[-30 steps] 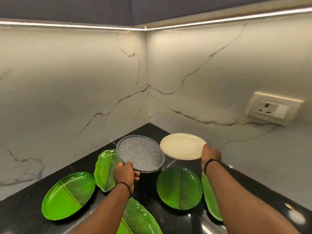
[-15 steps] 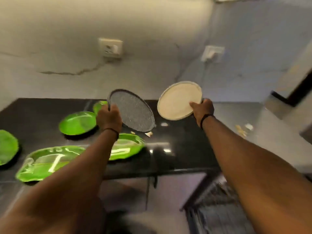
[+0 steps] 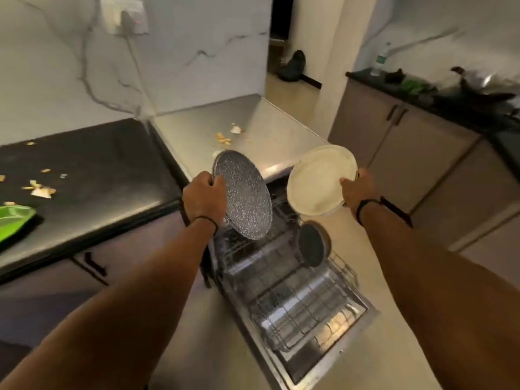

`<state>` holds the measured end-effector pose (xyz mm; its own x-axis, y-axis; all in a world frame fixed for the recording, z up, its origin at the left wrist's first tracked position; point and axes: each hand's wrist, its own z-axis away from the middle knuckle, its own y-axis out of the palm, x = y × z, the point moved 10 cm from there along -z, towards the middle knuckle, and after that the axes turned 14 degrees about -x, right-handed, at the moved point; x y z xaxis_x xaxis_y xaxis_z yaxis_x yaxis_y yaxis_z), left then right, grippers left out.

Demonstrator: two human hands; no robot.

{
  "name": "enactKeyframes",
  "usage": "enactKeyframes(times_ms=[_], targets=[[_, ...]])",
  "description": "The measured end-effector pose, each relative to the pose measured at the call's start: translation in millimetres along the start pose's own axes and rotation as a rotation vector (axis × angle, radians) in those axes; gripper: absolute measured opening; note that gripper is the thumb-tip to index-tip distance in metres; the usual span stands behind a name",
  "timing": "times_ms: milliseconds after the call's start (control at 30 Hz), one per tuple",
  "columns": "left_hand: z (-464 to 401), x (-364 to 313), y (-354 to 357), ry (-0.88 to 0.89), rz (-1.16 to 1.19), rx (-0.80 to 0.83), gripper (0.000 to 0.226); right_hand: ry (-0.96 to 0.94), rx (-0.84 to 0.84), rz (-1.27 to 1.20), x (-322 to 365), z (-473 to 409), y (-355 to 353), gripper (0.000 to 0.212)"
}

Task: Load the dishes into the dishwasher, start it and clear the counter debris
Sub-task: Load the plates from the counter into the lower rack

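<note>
Two plates in your hands, one each. Your left hand (image 3: 204, 199) grips the speckled grey plate (image 3: 242, 194) at its left rim, fingers curled round the edge with the thumb on the face; the plate stands tilted, nearly on edge, above the inner end of the dishwasher rack (image 3: 292, 294). Your right hand (image 3: 356, 190) holds the cream plate (image 3: 319, 180) at its right rim, thumb on the face and fingers curled behind it; this plate also tilts, its face turned toward you, just right of the grey one and apart from it. One dark plate (image 3: 312, 244) already stands upright at the right side of the pulled-out rack, below the cream plate. Debris scraps (image 3: 39, 190) lie toward the left edge of the black counter (image 3: 112, 175), with more scraps (image 3: 225, 136) on the steel dishwasher top (image 3: 267, 128). One green leaf plate (image 3: 14, 220) sits at the counter's left edge, partly cut off.
</note>
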<state>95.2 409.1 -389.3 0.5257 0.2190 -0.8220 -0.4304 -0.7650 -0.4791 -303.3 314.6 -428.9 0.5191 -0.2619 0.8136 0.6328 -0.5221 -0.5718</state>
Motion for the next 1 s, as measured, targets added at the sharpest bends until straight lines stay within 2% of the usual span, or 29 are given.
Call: enactKeyframes(times_ms=[100, 167, 333, 633, 767, 900, 1000], targets=[[84, -10, 60, -0.081, -0.004, 0.053, 0.037, -0.007, 0.022, 0.136, -66, -12, -52, 0.043], [135, -3, 93, -0.09, -0.096, 0.113, 0.031, 0.013, 0.043, 0.196, -120, -17, -76, 0.036], [219, 36, 141, -0.121, -0.321, 0.269, 0.027, 0.064, 0.119, 0.341, -220, -27, -92, 0.036], [257, 99, 227, -0.265, -0.392, 0.359, 0.022, 0.05, 0.323, 0.482, -297, -38, -3, 0.039], [270, 122, 283, -0.248, -0.384, 0.39, 0.016, -0.043, 0.332, 0.532, -317, -66, 55, 0.038], [274, 161, 354, -0.213, -0.43, 0.378, 0.014, -0.163, 0.324, 0.514, -337, -97, 141, 0.052], [275, 179, 398, -0.178, -0.442, 0.375, 0.013, -0.206, 0.346, 0.509, -349, -113, 198, 0.051]])
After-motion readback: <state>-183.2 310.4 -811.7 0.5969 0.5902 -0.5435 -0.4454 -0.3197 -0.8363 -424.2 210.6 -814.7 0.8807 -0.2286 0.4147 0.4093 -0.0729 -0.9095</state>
